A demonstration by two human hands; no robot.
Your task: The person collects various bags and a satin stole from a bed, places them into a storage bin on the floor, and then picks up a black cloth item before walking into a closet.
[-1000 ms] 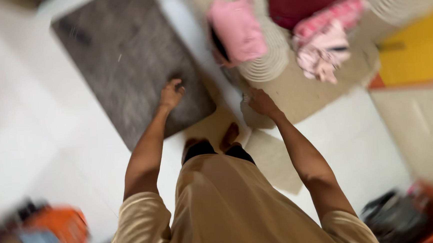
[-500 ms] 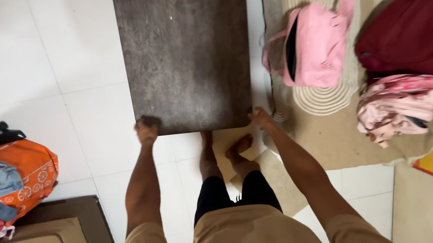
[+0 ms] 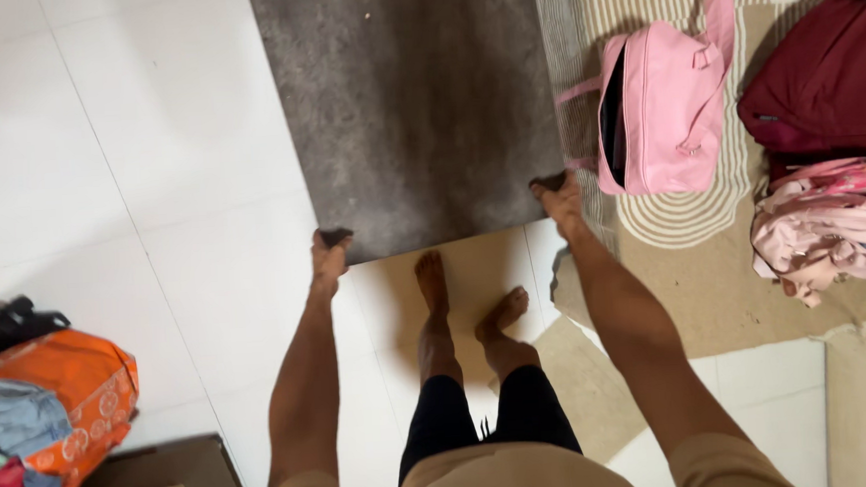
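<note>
Gripping the grey mat by its near corners, your left hand and right hand pinch it; its length runs straight ahead of you.

Both bare arms reach straight down at mid-frame; the left hand and right hand are each curled shut, gripping.
</note>
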